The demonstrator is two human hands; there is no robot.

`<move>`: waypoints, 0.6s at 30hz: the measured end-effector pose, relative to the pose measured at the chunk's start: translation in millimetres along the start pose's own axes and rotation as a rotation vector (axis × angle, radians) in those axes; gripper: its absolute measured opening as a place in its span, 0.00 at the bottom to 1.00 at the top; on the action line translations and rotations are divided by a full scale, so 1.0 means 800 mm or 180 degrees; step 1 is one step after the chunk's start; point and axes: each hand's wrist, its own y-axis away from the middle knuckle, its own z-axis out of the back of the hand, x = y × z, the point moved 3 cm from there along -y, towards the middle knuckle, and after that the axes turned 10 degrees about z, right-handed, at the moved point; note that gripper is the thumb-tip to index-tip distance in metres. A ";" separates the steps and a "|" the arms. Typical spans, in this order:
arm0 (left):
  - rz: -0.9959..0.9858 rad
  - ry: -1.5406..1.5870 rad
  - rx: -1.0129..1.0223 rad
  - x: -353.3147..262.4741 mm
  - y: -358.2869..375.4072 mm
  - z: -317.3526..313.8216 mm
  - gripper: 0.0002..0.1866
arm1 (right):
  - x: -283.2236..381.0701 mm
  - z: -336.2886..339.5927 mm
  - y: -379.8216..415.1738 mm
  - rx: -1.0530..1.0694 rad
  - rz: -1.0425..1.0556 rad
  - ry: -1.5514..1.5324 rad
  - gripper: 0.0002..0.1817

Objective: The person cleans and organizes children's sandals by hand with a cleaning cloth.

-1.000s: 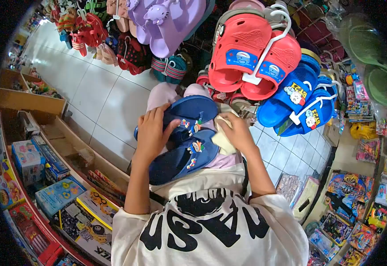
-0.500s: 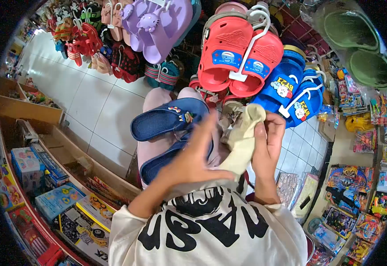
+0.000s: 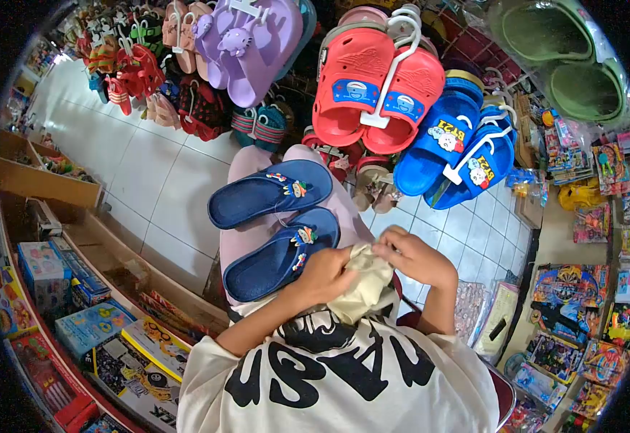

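A crumpled cream cloth [image 3: 362, 294] is bunched between my two hands, just above my lap. My left hand [image 3: 324, 277] is closed around its left side, with the wrist close to the lower sandal. At the cloth's upper right, my right hand [image 3: 414, 255] pinches the edge with bent fingers. Two dark blue flip-flops rest across my thighs, an upper one [image 3: 250, 200] and a lower one [image 3: 264, 268]. Small colourful cartoon charms sit on their straps, and a thin clear tie seems to run between the pair.
Hanging ahead are red clogs [image 3: 380, 90], blue slippers [image 3: 459, 148] and lilac sandals [image 3: 250, 50]. Bagged green clogs [image 3: 582, 90] hang upper right. Boxed toys [image 3: 95, 325] fill a wooden shelf at left. Packaged toys [image 3: 571, 289] line the right side. White tiled floor [image 3: 185, 191] shows beyond my knees.
The cloth has come down from upright and stretched out to bunched near my lap. My left hand has moved off the flip-flops onto the cloth; my right hand has lowered with it.
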 end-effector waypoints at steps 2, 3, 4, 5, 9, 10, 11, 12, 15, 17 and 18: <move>0.0225 -0.0687 0.0321 -0.018 0.014 0.005 0.32 | -0.010 -0.008 0.008 0.0312 -0.0214 0.0024 0.17; -0.0149 -0.0722 0.0093 -0.022 0.018 0.004 0.34 | -0.010 -0.013 0.008 0.0772 -0.0611 -0.0032 0.18; -0.0527 -0.0753 -0.0141 -0.026 0.021 0.003 0.35 | -0.005 -0.014 0.003 0.1230 -0.1002 -0.0088 0.19; -0.0905 -0.0780 -0.0381 -0.029 0.024 0.003 0.37 | -0.004 -0.016 0.005 0.1690 -0.1387 -0.0145 0.20; -0.1105 -0.1830 0.0285 -0.006 0.027 -0.019 0.31 | -0.018 0.008 0.020 0.0006 -0.0578 0.0220 0.21; -0.1384 -0.1781 -0.0162 -0.005 0.025 -0.018 0.21 | -0.021 0.018 0.023 -0.0398 -0.0558 0.0221 0.20; -0.1289 -0.1962 -0.0015 -0.001 0.025 -0.019 0.17 | -0.017 0.032 0.026 -0.0794 -0.0388 0.0147 0.18; -0.1197 -0.2137 0.0133 -0.005 0.025 -0.015 0.14 | -0.007 0.052 0.030 -0.1190 -0.0220 0.0076 0.16; -0.1348 -0.1742 -0.0131 -0.017 0.028 -0.011 0.21 | 0.016 0.106 0.045 -0.2461 0.0115 0.0377 0.12; -0.1279 -0.1635 0.0340 -0.019 0.021 0.006 0.25 | 0.026 0.125 0.054 -0.2908 0.0147 0.0362 0.12; -0.0575 -0.1907 0.1121 -0.030 0.020 0.011 0.29 | 0.028 0.130 0.056 -0.3136 0.0172 0.0362 0.11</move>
